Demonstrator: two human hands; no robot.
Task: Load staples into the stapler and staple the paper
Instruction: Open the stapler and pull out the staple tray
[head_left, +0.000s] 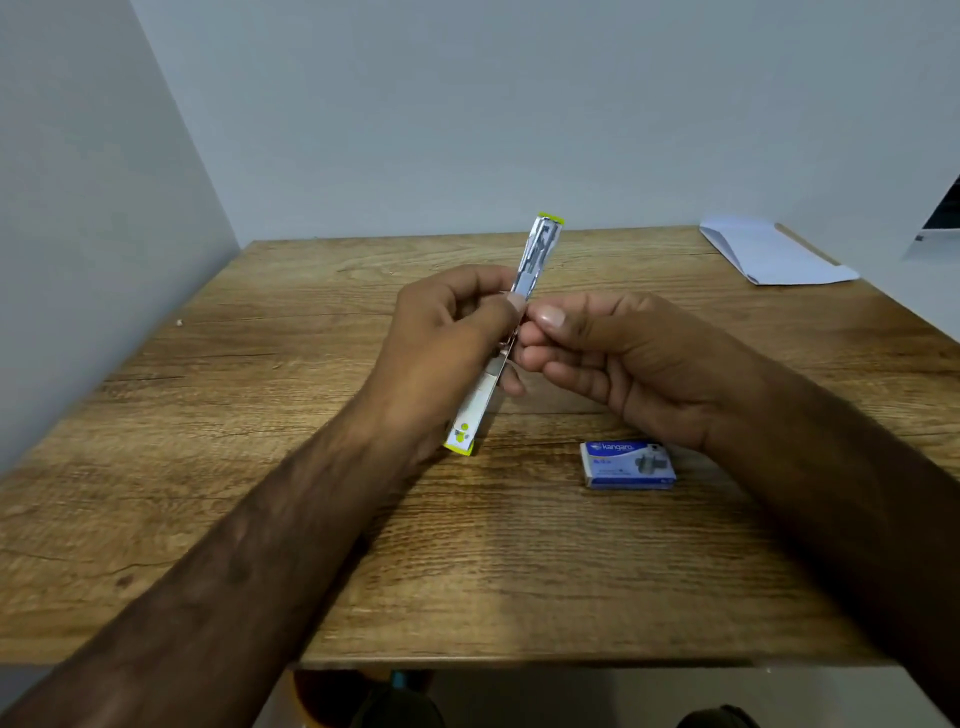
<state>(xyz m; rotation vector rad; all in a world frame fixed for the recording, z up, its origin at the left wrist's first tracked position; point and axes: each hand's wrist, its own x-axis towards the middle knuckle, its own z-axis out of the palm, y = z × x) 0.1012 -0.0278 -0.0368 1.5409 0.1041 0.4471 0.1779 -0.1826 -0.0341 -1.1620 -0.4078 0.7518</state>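
A white and lime-green stapler (540, 249) is swung fully open into one long line above the wooden table (467, 545). My left hand (441, 343) grips it around the middle, with the metal staple channel facing up at the far end. My right hand (613, 353) is beside the channel, thumb and fingertips pinched together at the stapler's middle; whether a staple strip lies between them is hidden. A blue staple box (628, 464) lies shut on the table under my right wrist. White paper (774, 252) lies at the table's far right corner.
The table stands in a corner, with a wall to the left and another behind. A dark object (943, 208) shows at the right edge, past the paper. The table's near edge runs just below my forearms.
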